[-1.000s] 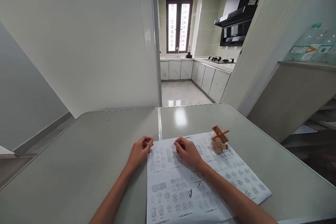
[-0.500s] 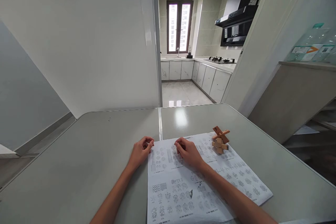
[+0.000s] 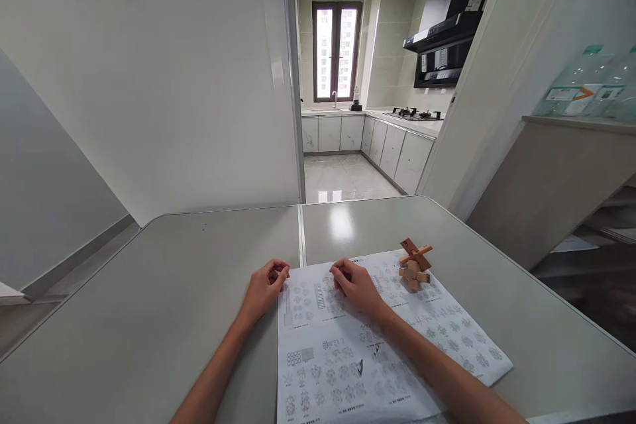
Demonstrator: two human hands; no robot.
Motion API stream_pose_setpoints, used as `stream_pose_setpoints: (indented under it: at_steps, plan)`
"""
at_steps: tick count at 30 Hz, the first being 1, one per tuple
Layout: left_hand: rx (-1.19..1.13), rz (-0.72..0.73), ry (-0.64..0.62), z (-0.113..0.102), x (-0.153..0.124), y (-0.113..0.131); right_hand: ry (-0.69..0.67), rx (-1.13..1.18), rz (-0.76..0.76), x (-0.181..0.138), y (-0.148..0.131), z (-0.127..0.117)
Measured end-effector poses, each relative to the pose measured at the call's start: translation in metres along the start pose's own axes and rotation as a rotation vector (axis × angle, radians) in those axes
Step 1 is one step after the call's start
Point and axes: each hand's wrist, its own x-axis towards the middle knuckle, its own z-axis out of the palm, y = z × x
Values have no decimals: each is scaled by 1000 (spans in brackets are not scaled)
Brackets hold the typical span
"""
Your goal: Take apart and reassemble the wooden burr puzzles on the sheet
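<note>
A printed sheet of diagrams [image 3: 358, 351] lies on the grey table [image 3: 149, 305] in front of me. My left hand [image 3: 263, 290] rests at the sheet's upper left corner, fingers curled in a loose fist with nothing seen in them. My right hand [image 3: 356, 287] lies on the sheet's upper middle, fingers curled under, also holding nothing visible. A wooden interlocking puzzle [image 3: 414, 265] of crossed sticks stands on the sheet's upper right part, a short way right of my right hand and untouched.
A seam [image 3: 300, 232] splits the table down the middle. Beyond the far edge a doorway opens onto a kitchen [image 3: 348, 126]. A counter [image 3: 556, 172] with clear plastic bottles [image 3: 581, 83] stands at the right. A white wall is at the left.
Both hands and the puzzle stay where they were; only the head camera shifts slightly.
</note>
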Motion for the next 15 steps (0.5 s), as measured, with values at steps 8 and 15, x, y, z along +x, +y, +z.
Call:
stream_pose_setpoints:
  at_steps: [8,15]
  plan:
    - [2,4,-1,0,1,-1,358,252,77,22,18,-37]
    - [4,10,-3,-1,2,2,623,366,69,31,20,-59]
